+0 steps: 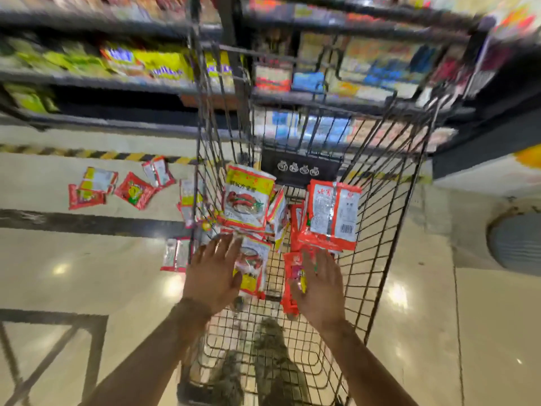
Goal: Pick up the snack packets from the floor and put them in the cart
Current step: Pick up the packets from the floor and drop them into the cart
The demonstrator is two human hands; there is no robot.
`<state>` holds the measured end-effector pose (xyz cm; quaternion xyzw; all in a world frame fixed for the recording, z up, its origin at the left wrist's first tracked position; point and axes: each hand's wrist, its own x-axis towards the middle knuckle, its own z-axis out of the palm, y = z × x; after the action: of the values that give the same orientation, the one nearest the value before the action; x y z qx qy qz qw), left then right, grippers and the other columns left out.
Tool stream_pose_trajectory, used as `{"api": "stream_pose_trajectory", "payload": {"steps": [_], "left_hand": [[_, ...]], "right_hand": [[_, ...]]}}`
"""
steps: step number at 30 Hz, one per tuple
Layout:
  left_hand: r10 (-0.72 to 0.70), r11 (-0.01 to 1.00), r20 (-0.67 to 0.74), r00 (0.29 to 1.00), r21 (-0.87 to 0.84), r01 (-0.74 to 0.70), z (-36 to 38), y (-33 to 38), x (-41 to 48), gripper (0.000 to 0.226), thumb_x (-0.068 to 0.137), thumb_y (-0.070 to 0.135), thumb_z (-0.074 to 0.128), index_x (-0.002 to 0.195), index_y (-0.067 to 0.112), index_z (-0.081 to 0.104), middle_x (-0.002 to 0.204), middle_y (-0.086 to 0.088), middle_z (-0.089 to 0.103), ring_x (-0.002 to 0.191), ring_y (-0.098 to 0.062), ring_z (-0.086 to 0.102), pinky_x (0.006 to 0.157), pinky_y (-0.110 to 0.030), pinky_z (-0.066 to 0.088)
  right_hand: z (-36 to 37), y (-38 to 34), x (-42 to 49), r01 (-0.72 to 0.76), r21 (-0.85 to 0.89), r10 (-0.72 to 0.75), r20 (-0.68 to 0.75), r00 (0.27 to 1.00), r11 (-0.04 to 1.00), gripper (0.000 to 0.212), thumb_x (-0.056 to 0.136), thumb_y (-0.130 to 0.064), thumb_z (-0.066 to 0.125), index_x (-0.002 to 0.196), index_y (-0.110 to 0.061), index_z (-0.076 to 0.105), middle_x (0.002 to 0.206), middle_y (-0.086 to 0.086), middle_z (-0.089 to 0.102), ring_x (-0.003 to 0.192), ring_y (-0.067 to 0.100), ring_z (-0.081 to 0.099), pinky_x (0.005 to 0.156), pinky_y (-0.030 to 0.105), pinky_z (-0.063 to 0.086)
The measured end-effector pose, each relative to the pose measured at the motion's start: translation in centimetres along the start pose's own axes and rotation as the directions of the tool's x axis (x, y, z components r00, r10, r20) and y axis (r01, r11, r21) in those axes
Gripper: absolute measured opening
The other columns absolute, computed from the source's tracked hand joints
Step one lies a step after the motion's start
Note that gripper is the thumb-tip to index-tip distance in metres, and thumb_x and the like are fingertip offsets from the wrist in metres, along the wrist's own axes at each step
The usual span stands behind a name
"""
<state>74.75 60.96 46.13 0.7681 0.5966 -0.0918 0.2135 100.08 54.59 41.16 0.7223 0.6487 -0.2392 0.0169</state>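
Shop aisle interior: glossy cream tiled floor [87, 276] crossed by dark bands and carrying bright ceiling-light reflections [60, 269]. A yellow-and-black hazard stripe [96, 154] runs along the foot of the dark metal shelving [117, 83] — its tiers are stocked with blurred, colourful packaged goods. A round grey grille [516, 244] sits at right.

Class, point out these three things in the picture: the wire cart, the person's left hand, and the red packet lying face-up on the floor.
cart [389, 206], head view, on its right wire wall.
left hand [212, 276], head view, on the back of the hand.
red packet [135, 191], head view, on the middle of its printed face.
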Motion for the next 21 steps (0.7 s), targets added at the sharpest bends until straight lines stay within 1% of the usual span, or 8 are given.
{"api": "stream_pose_trajectory", "payload": {"steps": [3, 5, 8, 10, 12, 14, 16, 21], "left_hand": [[0.030, 0.999, -0.051, 0.998, 0.033, -0.029, -3.8, -1.3, -3.8, 0.074, 0.088, 0.055, 0.050, 0.154, 0.021, 0.047, 0.157, -0.011, 0.049, 0.143, -0.039, 0.047, 0.107, -0.059, 0.047], [0.023, 0.999, -0.103, 0.994, 0.040, -0.019, -5.9, -2.7, -6.9, 0.076, 0.090, 0.059, 0.049, 0.157, 0.024, 0.042, 0.162, -0.009, 0.043, 0.146, -0.038, 0.043, 0.110, -0.060, 0.044], [-0.030, 0.999, -0.202, 0.979, 0.038, 0.039, -8.4, -6.2, -12.1, 0.076, 0.094, 0.067, 0.039, 0.157, 0.024, 0.043, 0.163, -0.007, 0.042, 0.147, -0.037, 0.043, 0.113, -0.060, 0.038], [-0.077, 0.994, -0.250, 0.965, 0.056, 0.094, -9.7, -9.6, -16.0, 0.078, 0.099, 0.070, 0.021, 0.155, 0.023, 0.047, 0.162, -0.008, 0.043, 0.147, -0.037, 0.043, 0.116, -0.060, 0.028], [-0.113, 0.989, -0.281, 0.953, 0.055, 0.134, -10.4, -13.7, -20.3, 0.083, 0.098, 0.072, 0.014, 0.152, 0.022, 0.052, 0.160, -0.010, 0.045, 0.144, -0.038, 0.046, 0.115, -0.061, 0.027], [-0.169, 0.981, -0.312, 0.935, 0.040, 0.190, -11.0, -17.9, -24.6, 0.080, 0.096, 0.074, 0.021, 0.152, 0.024, 0.051, 0.160, -0.010, 0.045, 0.145, -0.038, 0.046, 0.114, -0.063, 0.032], [-0.232, 0.968, -0.319, 0.919, 0.019, 0.251, -11.1, -22.2, -29.1, 0.080, 0.091, 0.074, 0.032, 0.155, 0.027, 0.046, 0.163, -0.010, 0.041, 0.147, -0.038, 0.041, 0.113, -0.065, 0.034], [-0.402, 0.910, -0.328, 0.855, -0.038, 0.413, -11.9, -31.9, -39.8, 0.085, 0.090, 0.079, 0.038, 0.161, 0.033, 0.030, 0.170, -0.009, 0.026, 0.154, -0.038, 0.030, 0.117, -0.065, 0.027]], "right_hand": [[-4.7, -4.3, -1.0, 0.133, -0.079, -0.131, 0.030, 0.991, 0.988, 0.080, 0.100, -0.063, 0.038, 0.166, -0.027, 0.011, 0.174, 0.009, 0.001, 0.161, 0.035, -0.002, 0.129, 0.055, 0.004], [-7.4, -8.0, -2.2, 0.167, -0.096, -0.168, -0.004, 0.986, 0.981, 0.082, 0.098, -0.068, 0.037, 0.166, -0.028, 0.013, 0.174, 0.009, -0.001, 0.160, 0.036, -0.004, 0.127, 0.052, -0.005], [-10.1, -14.1, -4.7, 0.221, -0.127, -0.231, -0.066, 0.971, 0.967, 0.082, 0.094, -0.070, 0.039, 0.162, -0.025, 0.031, 0.172, 0.011, 0.017, 0.159, 0.037, 0.011, 0.126, 0.054, 0.004], [-10.9, -18.2, -6.4, 0.252, -0.151, -0.267, -0.088, 0.960, 0.956, 0.082, 0.092, -0.071, 0.040, 0.160, -0.025, 0.035, 0.172, 0.011, 0.018, 0.158, 0.037, 0.016, 0.124, 0.056, 0.009], [-11.0, -22.3, -8.6, 0.274, -0.169, -0.292, -0.094, 0.952, 0.947, 0.085, 0.089, -0.072, 0.044, 0.160, -0.024, 0.037, 0.172, 0.012, 0.020, 0.158, 0.038, 0.019, 0.123, 0.058, 0.015], [-10.8, -26.3, -11.3, 0.293, -0.198, -0.319, -0.112, 0.941, 0.935, 0.086, 0.091, -0.073, 0.043, 0.161, -0.023, 0.033, 0.171, 0.013, 0.021, 0.158, 0.039, 0.019, 0.124, 0.060, 0.020], [-10.2, -30.3, -14.1, 0.294, -0.229, -0.326, -0.117, 0.938, 0.928, 0.086, 0.093, -0.075, 0.040, 0.162, -0.024, 0.030, 0.171, 0.013, 0.021, 0.158, 0.038, 0.018, 0.126, 0.060, 0.017], [-7.6, -39.2, -19.1, 0.309, -0.251, -0.343, -0.108, 0.933, 0.917, 0.088, 0.092, -0.075, 0.042, 0.161, -0.022, 0.032, 0.171, 0.012, 0.019, 0.158, 0.039, 0.016, 0.125, 0.061, 0.020]]}}
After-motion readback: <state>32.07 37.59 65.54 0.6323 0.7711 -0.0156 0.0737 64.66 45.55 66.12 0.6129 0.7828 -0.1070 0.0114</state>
